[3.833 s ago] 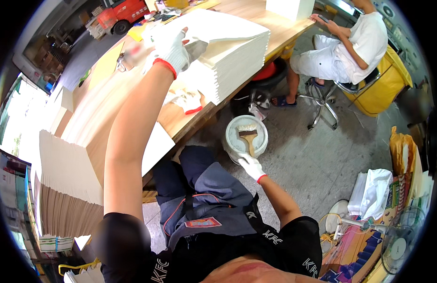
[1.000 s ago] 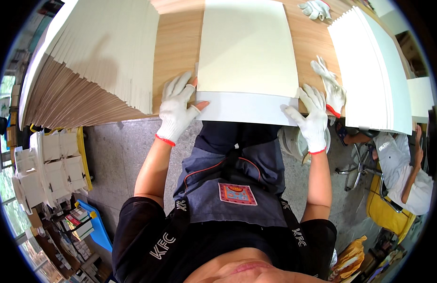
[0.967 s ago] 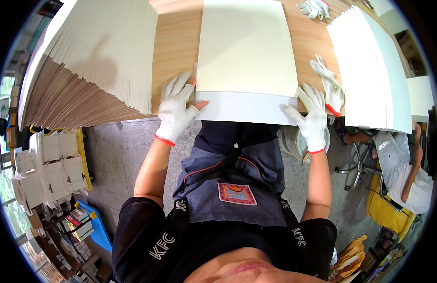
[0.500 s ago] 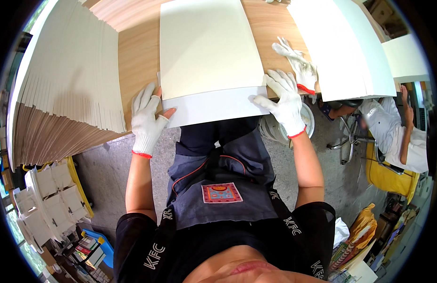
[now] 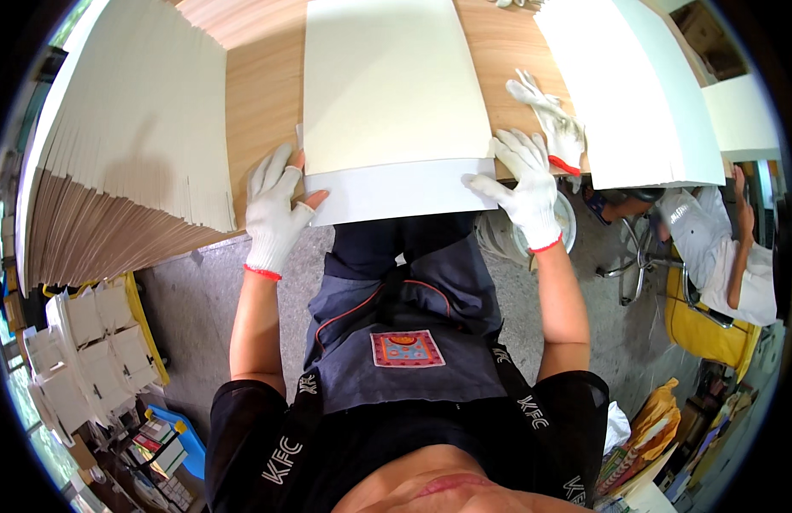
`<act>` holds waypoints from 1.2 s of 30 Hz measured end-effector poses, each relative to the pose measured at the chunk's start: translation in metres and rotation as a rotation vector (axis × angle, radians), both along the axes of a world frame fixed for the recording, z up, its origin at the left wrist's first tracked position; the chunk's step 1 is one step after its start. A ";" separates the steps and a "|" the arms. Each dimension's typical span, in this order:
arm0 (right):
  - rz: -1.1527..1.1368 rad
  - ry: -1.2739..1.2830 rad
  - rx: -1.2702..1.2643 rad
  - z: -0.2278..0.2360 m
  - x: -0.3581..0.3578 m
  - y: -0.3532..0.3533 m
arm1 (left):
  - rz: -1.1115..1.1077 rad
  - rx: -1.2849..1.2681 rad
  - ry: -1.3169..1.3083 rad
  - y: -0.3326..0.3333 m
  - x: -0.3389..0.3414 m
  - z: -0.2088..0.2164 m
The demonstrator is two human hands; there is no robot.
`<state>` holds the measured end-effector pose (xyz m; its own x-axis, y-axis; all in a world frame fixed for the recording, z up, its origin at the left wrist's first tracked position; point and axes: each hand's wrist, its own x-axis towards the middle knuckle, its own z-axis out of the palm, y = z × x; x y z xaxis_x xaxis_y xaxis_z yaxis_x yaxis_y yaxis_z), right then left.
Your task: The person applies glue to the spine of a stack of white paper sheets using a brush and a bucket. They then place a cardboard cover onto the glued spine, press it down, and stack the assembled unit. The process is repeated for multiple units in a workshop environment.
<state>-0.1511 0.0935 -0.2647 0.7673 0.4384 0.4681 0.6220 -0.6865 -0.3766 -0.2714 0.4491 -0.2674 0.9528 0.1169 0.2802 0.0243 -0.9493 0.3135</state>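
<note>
A cream board (image 5: 396, 94) lies lengthwise on the wooden table, and a pale grey-white sheet (image 5: 404, 192) shows below its near end, sticking out past the table edge. My left hand (image 5: 273, 205), in a white knit glove with thumb and index tips bare, rests at the left edge; its thumb is on the sheet's corner and its fingers are stretched out. At the right edge my gloved right hand (image 5: 526, 184) lies with fingers spread, thumb on the sheet's corner. Whatever is under the cream board is hidden.
A tall fanned stack of boards (image 5: 139, 137) stands left, a pale stack (image 5: 639, 94) right. A loose glove (image 5: 550, 120) lies on the table (image 5: 263, 94) beyond my right hand. A bucket (image 5: 567, 222) stands below. Another person (image 5: 721, 244) is at the right, near a chair (image 5: 639, 256).
The whole view has shifted slightly, so the table and its contents appear a little further right. Both hands keep about the same places against the sheet's edges.
</note>
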 end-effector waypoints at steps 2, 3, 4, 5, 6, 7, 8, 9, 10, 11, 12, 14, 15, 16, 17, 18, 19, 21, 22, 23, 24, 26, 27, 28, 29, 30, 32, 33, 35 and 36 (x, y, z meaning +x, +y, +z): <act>0.000 0.003 -0.009 -0.001 0.000 -0.002 | -0.002 -0.002 -0.008 -0.001 0.000 0.001; 0.003 0.003 -0.012 -0.001 0.000 -0.002 | -0.004 -0.001 -0.013 -0.001 0.001 0.001; -0.002 -0.004 -0.028 0.000 0.000 -0.002 | -0.005 -0.001 -0.017 -0.002 0.001 0.002; -0.001 0.003 -0.018 -0.001 0.000 0.000 | -0.002 0.010 -0.007 -0.001 0.000 0.005; -0.005 0.007 -0.014 0.000 -0.001 -0.001 | -0.004 0.015 0.001 -0.002 0.001 0.007; -0.010 0.011 -0.009 0.001 0.000 -0.002 | -0.007 0.020 0.010 -0.003 0.001 0.010; -0.005 0.003 -0.022 -0.001 0.000 -0.002 | 0.037 0.046 0.025 -0.006 0.000 0.012; -0.002 -0.001 -0.023 -0.001 0.001 -0.003 | -0.021 0.042 -0.003 -0.006 0.001 0.015; 0.000 -0.005 -0.022 -0.002 0.001 -0.003 | -0.081 0.037 -0.031 -0.005 0.005 0.019; 0.001 -0.008 -0.022 -0.002 0.001 -0.003 | -0.141 0.033 -0.058 -0.005 0.007 0.024; 0.001 -0.006 -0.016 -0.002 0.001 -0.002 | -0.188 0.011 -0.018 -0.012 0.007 0.033; 0.001 -0.002 -0.006 -0.001 0.000 -0.001 | -0.282 -0.034 0.063 -0.029 0.007 0.051; 0.004 -0.005 -0.004 0.000 0.000 -0.001 | -0.280 -0.008 0.083 -0.032 0.008 0.052; 0.007 -0.008 -0.002 0.000 0.000 -0.001 | -0.277 0.018 0.103 -0.034 0.010 0.052; 0.010 -0.011 0.000 0.000 0.000 -0.001 | -0.274 0.044 0.122 -0.035 0.011 0.052; 0.017 -0.015 0.001 0.000 0.000 -0.002 | -0.281 0.053 0.125 -0.034 0.013 0.052; 0.024 -0.020 0.003 0.000 0.001 -0.002 | -0.287 0.061 0.127 -0.032 0.016 0.053; 0.019 -0.024 0.014 -0.001 0.001 -0.004 | -0.302 0.059 0.138 -0.028 0.017 0.055; 0.007 -0.022 0.023 -0.003 0.001 -0.006 | -0.312 0.050 0.148 -0.026 0.018 0.058; -0.004 -0.021 0.032 -0.003 0.002 -0.008 | -0.322 0.040 0.157 -0.026 0.018 0.061; 0.029 -0.013 0.068 0.004 0.003 -0.005 | -0.340 0.065 0.171 -0.027 0.018 0.064; 0.091 0.013 0.135 0.028 0.001 0.004 | -0.382 0.109 0.207 -0.033 0.015 0.067; 0.163 0.055 0.051 0.035 0.004 0.009 | -0.385 0.139 0.193 -0.034 0.016 0.066; 0.230 0.096 -0.032 0.041 0.011 0.014 | -0.392 0.172 0.178 -0.035 0.018 0.066; 0.297 0.139 -0.114 0.047 0.021 0.018 | -0.401 0.204 0.163 -0.036 0.021 0.064; 0.343 0.263 -0.306 0.055 0.038 0.025 | -0.377 0.153 0.236 -0.031 0.030 0.062; 0.232 0.492 -0.527 0.097 0.051 0.048 | -0.303 0.057 0.386 -0.011 0.054 0.059; 0.189 0.518 -0.600 0.101 0.058 0.052 | -0.269 0.034 0.425 -0.008 0.066 0.060; 0.139 0.515 -0.683 0.101 0.072 0.054 | -0.207 -0.014 0.500 -0.005 0.088 0.063; 0.136 0.484 -0.690 0.094 0.079 0.052 | -0.159 -0.051 0.488 -0.009 0.091 0.064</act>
<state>-0.0717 0.1453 -0.1707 0.7341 0.6077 -0.3031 0.5940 -0.7909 -0.1472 -0.1803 0.4404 -0.2037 0.9784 -0.0381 -0.2034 0.0358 -0.9370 0.3476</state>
